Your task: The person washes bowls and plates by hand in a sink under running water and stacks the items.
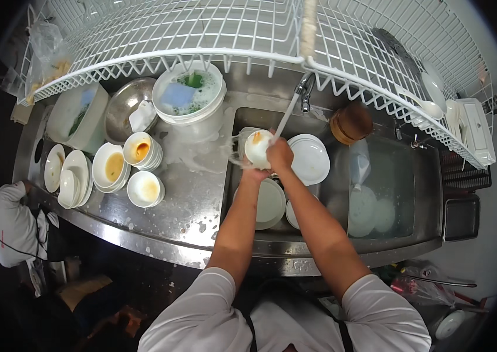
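Observation:
A small white bowl (255,149) with an orange stain is tilted over the left sink basin. From below and the near side, my left hand (257,173) holds it. My right hand (280,154) grips the bowl's right rim, its fingertips partly hidden. Water streams from the chrome faucet (304,90) onto the bowl and my right hand, and splashes off to the left. White plates (310,160) lie in the basin right of my hands. Another round plate (270,206) is below my left wrist, partly covered by my forearm.
Stained bowls (145,189) and plates (82,174) stand on the left steel counter. Behind them are a soapy white bucket (191,115), a metal bowl (120,105) and a plastic tub (65,119). A wire rack (164,55) overhangs the back. The right basin (389,176) holds water and submerged plates.

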Demonstrator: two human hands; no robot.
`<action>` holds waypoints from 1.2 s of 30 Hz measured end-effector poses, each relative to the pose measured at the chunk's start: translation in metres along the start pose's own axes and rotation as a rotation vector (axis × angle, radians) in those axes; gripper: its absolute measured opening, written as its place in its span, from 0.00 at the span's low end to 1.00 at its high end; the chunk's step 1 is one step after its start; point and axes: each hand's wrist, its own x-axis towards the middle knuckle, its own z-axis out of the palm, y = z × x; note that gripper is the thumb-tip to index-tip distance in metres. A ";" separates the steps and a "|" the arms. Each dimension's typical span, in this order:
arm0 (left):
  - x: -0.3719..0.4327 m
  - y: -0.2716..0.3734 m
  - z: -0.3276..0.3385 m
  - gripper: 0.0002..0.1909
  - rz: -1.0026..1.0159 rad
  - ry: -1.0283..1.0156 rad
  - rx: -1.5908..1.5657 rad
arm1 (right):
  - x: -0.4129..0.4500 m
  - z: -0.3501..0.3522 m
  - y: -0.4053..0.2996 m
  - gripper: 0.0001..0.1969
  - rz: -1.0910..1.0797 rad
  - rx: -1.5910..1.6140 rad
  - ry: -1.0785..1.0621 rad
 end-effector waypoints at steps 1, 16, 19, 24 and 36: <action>0.000 -0.004 -0.011 0.28 0.044 -0.054 -0.167 | -0.013 0.002 0.000 0.24 0.018 -0.023 -0.002; -0.035 -0.049 -0.024 0.28 0.218 0.036 -0.011 | -0.070 -0.019 0.063 0.12 -0.339 0.020 0.171; -0.036 -0.046 -0.023 0.28 0.168 0.004 -0.047 | -0.055 -0.025 0.050 0.11 -0.389 0.071 0.007; -0.045 -0.046 -0.027 0.33 0.192 -0.011 -0.080 | -0.099 -0.042 0.033 0.19 -0.668 0.024 0.141; -0.031 -0.034 -0.032 0.28 0.263 0.078 -0.056 | -0.062 -0.035 0.026 0.23 -0.509 0.081 -0.067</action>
